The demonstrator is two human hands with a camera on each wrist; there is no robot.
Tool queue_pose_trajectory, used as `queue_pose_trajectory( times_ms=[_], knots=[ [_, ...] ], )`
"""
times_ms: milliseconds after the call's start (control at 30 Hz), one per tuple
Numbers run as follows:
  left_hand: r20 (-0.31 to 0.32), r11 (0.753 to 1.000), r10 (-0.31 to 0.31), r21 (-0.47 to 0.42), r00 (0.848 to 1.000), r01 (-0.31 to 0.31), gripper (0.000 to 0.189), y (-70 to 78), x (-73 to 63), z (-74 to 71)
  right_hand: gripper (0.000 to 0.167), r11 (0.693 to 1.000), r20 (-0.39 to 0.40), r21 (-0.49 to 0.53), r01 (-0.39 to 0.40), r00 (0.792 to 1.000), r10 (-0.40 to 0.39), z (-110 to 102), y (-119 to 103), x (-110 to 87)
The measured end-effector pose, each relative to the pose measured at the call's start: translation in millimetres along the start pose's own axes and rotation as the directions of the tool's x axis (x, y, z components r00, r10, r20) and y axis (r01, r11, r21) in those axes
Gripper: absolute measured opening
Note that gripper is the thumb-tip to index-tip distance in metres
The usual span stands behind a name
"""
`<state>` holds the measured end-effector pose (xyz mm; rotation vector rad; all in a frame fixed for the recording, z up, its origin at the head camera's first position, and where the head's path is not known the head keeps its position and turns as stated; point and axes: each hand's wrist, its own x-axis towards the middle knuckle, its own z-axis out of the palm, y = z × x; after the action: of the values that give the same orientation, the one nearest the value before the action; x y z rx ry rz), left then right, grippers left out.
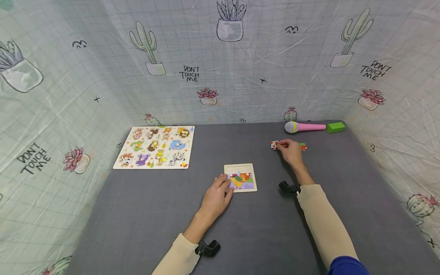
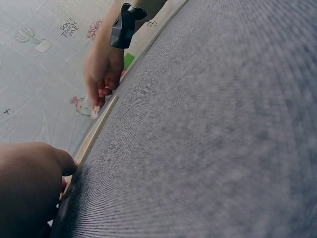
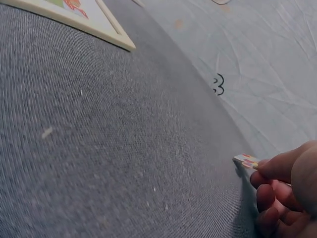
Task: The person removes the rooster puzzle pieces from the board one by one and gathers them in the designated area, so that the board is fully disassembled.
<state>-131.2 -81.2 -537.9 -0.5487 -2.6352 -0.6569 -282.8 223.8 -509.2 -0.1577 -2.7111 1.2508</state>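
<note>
A squarish, pale wood-coloured tray (image 1: pixel 240 168) on the grey, cloth-textured counter (image 1: pixel 258 233) holds joined picture pieces (image 1: pixel 243 183), its base showing above them. The left hand (image 1: pixel 215 196), fingers loosely extended, rests on its left edge. Right of it, the right hand (image 1: pixel 292 153) pinches 1 thin puzzle piece (image 1: pixel 273 144). A flat board (image 1: pixel 117 166) bears colourful animal shapes.
</note>
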Motion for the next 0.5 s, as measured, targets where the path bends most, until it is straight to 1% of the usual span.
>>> queue_pose_trajectory(
  times_ms=[267, 400, 500],
  knots=[
    [-0.016, 1.000, 0.009, -0.002, 1.000, -0.009, 0.030, 0.2, 0.5, -0.1, 0.025, 0.999, -0.011, -0.045, -0.013, 1.000, 0.013, -1.8, 3.8, 0.5],
    [-0.019, 1.000, 0.012, 0.000, 1.000, -0.012, 0.030, 0.3, 0.5, -0.3, 0.028, 0.996, -0.029, -0.087, -0.021, 0.999, 0.018, 0.9, 2.8, -0.5],
    [-0.018, 1.000, 0.012, 0.003, 1.000, -0.012, 0.030, 0.2, 0.4, -0.2, 0.032, 0.992, -0.022, -0.123, -0.017, 1.000, 0.015, 2.8, 0.3, -2.5]
  ],
)
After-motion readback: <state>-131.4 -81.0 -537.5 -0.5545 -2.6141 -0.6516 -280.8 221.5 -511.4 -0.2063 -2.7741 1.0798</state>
